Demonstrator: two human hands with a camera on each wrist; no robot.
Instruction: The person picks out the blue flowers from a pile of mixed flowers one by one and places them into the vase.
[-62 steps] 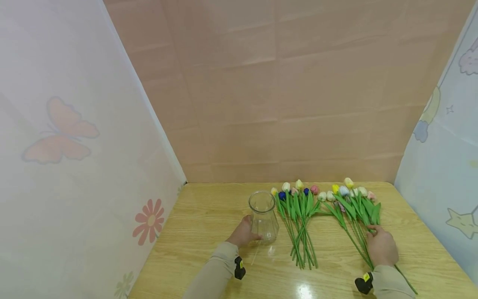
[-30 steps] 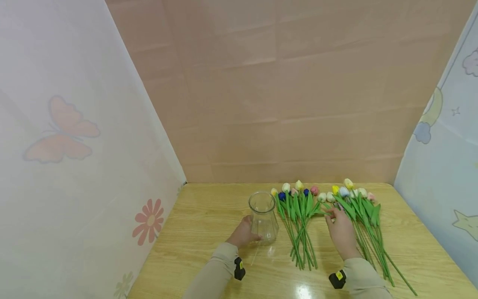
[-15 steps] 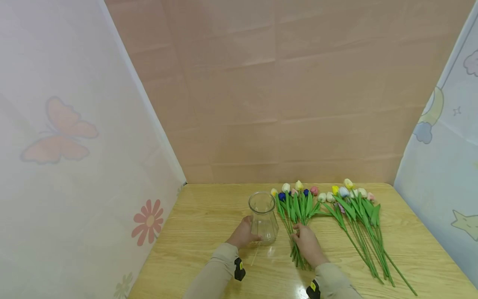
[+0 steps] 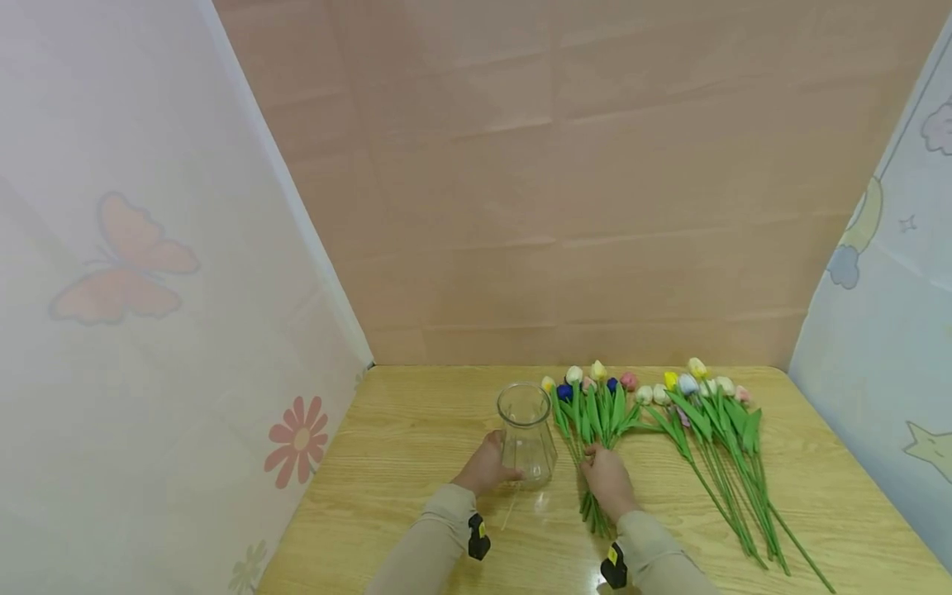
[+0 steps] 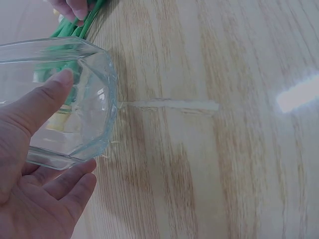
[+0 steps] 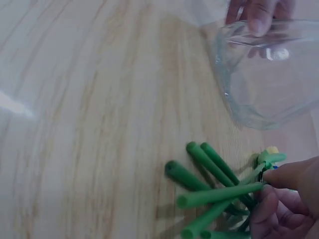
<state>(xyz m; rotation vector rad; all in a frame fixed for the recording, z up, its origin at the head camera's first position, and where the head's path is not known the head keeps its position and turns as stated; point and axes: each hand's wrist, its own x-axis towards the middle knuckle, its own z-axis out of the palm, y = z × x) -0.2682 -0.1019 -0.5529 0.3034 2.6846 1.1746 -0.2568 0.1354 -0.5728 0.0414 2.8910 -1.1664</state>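
On a pale wood tabletop (image 4: 416,413), near the middle, lies a bunch of tulips (image 4: 592,413) in white, yellow, pink and dark blue, heads pointing away from the person, green stems crossing towards them. The flowers look artificial: I judge them light, the stems stiff but springy, apt to fan apart unless gathered. The bare stretch of stem below the leaves seems the best place to take hold, and there the person's right hand (image 4: 608,481) pinches them between thumb and curled fingers. Just to the left a clear glass vase (image 4: 526,446) stands upright, wide at the base, narrower at the neck. The left hand (image 4: 485,464) grips its lower body, thumb against the near side. The glass is probably the heavier thing, rigid, smooth, slippery and breakable, so a low hold appears steady. The two hands are apart. Well to the right lies a second bunch of tulips (image 4: 732,430), untouched. Behind the table hangs a creased tan backdrop (image 4: 461,207).
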